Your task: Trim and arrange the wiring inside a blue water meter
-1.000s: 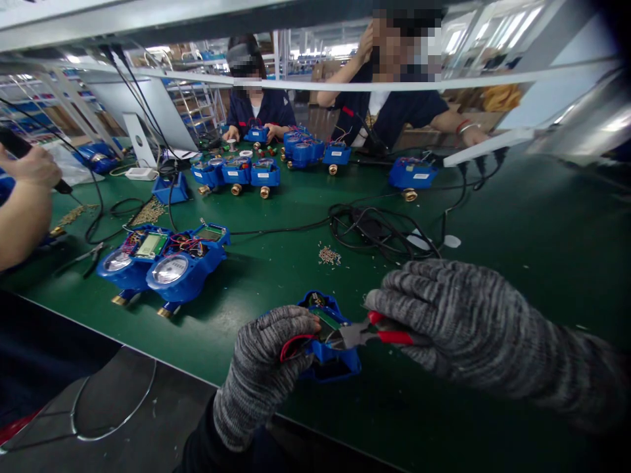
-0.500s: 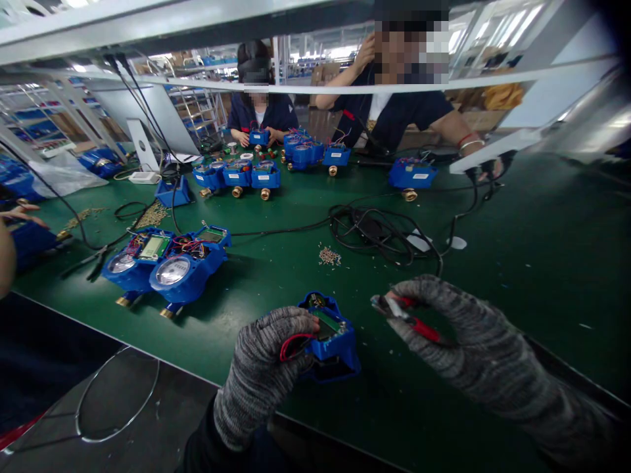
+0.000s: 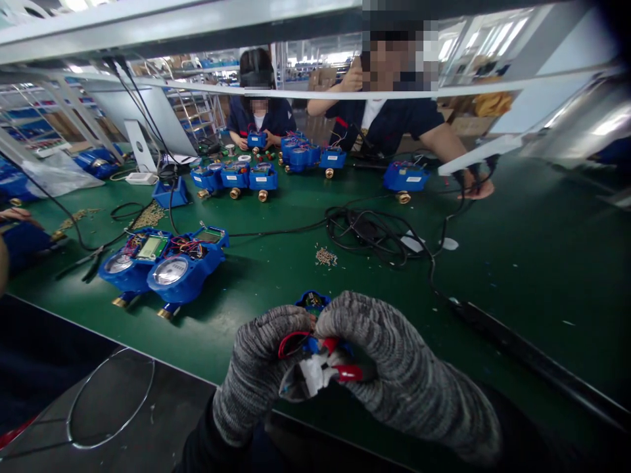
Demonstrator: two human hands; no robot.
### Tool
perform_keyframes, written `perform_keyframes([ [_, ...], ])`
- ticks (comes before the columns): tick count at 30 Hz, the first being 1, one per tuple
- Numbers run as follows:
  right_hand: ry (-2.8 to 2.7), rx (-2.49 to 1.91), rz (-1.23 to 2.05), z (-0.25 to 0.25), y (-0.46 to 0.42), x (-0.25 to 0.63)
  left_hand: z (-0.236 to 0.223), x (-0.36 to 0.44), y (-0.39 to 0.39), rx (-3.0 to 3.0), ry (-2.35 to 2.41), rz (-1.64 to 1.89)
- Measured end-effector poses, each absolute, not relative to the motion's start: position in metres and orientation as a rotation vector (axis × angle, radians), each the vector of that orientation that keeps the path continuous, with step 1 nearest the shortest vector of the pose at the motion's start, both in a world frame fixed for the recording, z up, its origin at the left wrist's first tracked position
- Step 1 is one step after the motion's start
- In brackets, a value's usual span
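Both my hands wear grey knitted gloves. My left hand (image 3: 259, 368) is closed around a blue water meter (image 3: 312, 303) near the front edge of the green table, pinching its red and black wires (image 3: 292, 341). My right hand (image 3: 389, 355) is closed on red-handled cutting pliers (image 3: 320, 371), whose jaws point left and down against my left fingers, by the wires. Most of the meter is hidden under my hands; only its far top shows.
Two open blue meters (image 3: 165, 263) lie to the left. More blue meters (image 3: 246, 176) stand at the back, where two people sit. A tangle of black cable (image 3: 374, 230) and a small pile of screws (image 3: 325, 256) lie mid-table. Another person's arm (image 3: 14, 217) shows at far left.
My right hand has swung the pliers from the right of the meter back over it, to the wires my left hand holds. The left hand stays put.
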State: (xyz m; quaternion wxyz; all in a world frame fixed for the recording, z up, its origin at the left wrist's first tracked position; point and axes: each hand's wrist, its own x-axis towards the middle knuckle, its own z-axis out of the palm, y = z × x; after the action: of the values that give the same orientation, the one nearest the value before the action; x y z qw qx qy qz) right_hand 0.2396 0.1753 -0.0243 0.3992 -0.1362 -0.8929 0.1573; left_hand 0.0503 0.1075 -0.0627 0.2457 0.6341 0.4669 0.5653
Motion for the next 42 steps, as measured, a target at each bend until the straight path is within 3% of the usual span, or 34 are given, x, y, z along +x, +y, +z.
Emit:
perform_keyframes([
  [6, -1.934, -0.691, 0.683, -0.021, 0.188, 0.237, -0.069, 0.049, 0.113, 1.821, 1.345, 1.526],
  [8, -1.89, -0.803, 0.568, -0.02, 0.206, 0.251, -0.069, 0.048, 0.113, 1.851, 1.334, 1.514],
  [12, -2.243, -0.983, 0.033, -0.024, 0.237, 0.297, -0.071, 0.047, 0.111, 1.871, 1.351, 1.51],
  [17, -2.464, -0.904, 0.005, -0.016, 0.236, 0.327, -0.072, 0.047, 0.112, 1.826, 1.362, 1.527],
  [25, -2.778, -0.365, 0.043, 0.027, 0.234, 0.292, -0.071, 0.047, 0.112, 1.81, 1.31, 1.506],
  [42, -2.978, -0.261, -0.058, 0.048, 0.243, 0.266, -0.073, 0.045, 0.115, 1.828, 1.229, 1.489],
])
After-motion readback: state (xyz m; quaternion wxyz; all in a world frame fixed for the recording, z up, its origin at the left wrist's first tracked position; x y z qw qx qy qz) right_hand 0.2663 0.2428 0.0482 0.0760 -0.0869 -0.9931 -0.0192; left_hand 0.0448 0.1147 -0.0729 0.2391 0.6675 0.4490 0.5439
